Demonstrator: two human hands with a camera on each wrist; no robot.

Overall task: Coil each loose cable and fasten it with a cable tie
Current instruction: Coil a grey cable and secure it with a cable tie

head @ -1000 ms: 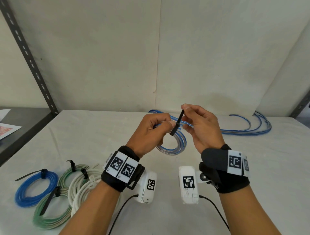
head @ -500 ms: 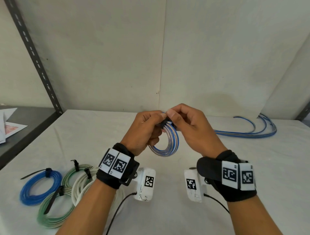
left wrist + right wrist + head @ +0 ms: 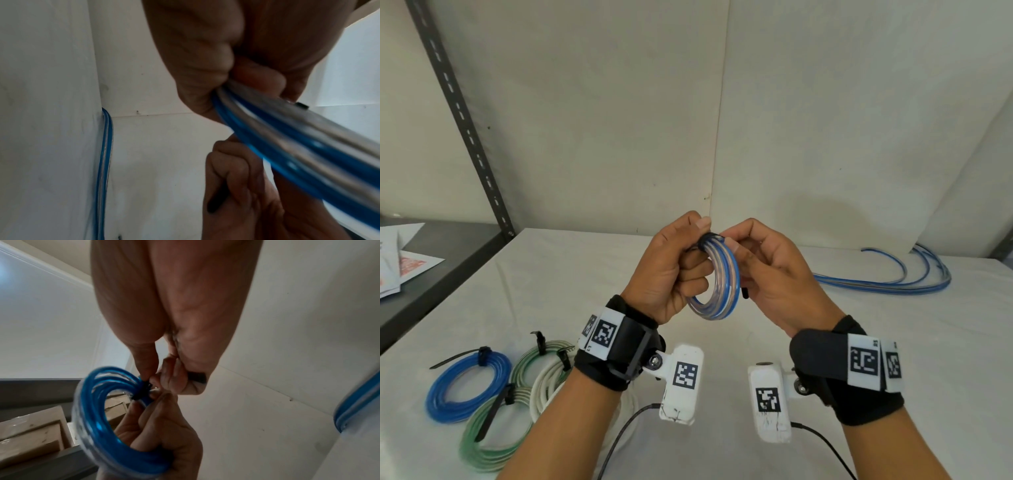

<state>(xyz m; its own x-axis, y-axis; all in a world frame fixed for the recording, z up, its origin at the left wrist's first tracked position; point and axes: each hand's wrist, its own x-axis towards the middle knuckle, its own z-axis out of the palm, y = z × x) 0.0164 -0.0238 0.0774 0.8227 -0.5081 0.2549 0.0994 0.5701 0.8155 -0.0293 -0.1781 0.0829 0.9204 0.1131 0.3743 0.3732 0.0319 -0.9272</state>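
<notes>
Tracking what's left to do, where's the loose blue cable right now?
In the head view the loose blue cable lies uncoiled on the table at far right, near the wall, beyond the right hand.

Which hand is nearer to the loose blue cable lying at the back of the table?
Right. The right hand is on the same side as the loose cable, though apart from it; the left hand is farther, beyond the coil.

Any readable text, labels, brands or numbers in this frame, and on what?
No readable text.
Wrist bands and wrist cameras: square black-and-white code markers only; small marks at their edges too small to read.
Papers on the side shelf: a red print, too blurred to read.
Coil, tie, table cables: no print visible.
</notes>
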